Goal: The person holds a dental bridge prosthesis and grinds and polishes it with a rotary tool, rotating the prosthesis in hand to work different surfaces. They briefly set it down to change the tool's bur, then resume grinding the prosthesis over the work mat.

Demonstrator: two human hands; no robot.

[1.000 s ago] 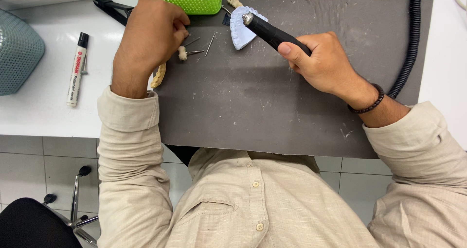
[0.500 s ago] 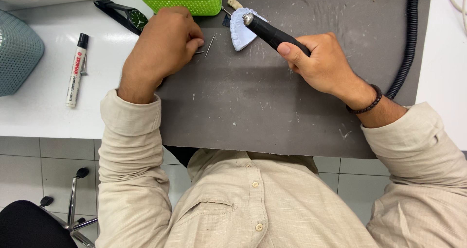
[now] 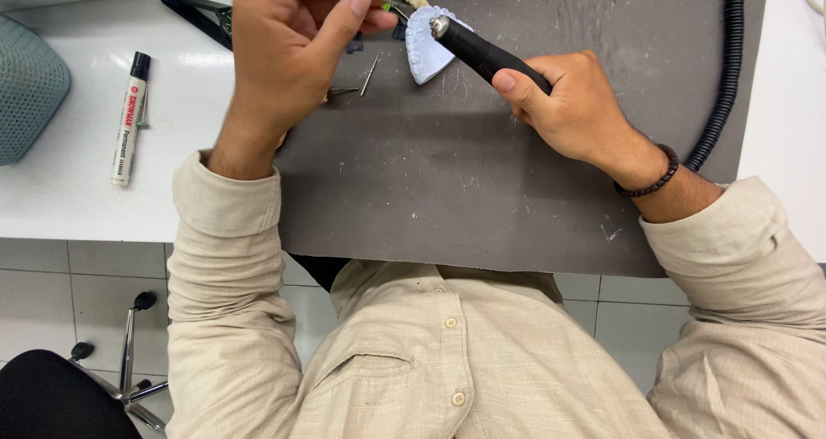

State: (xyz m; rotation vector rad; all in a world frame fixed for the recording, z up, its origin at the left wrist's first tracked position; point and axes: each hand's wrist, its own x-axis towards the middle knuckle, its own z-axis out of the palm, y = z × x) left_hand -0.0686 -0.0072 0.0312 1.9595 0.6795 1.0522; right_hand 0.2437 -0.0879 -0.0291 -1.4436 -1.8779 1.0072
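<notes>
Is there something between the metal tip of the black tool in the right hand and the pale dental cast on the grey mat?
Nothing visible. The right hand holds the black tool, and its metal tip lies over the pale dental cast. The left hand is raised to the left of the cast, fingers pinched, not in the path. Loose metal pins lie left of the cast.

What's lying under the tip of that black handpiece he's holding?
Under the tip of the black handpiece, held by the right hand, lies a pale blue dental cast on the grey mat. The handpiece covers part of the cast.
</notes>
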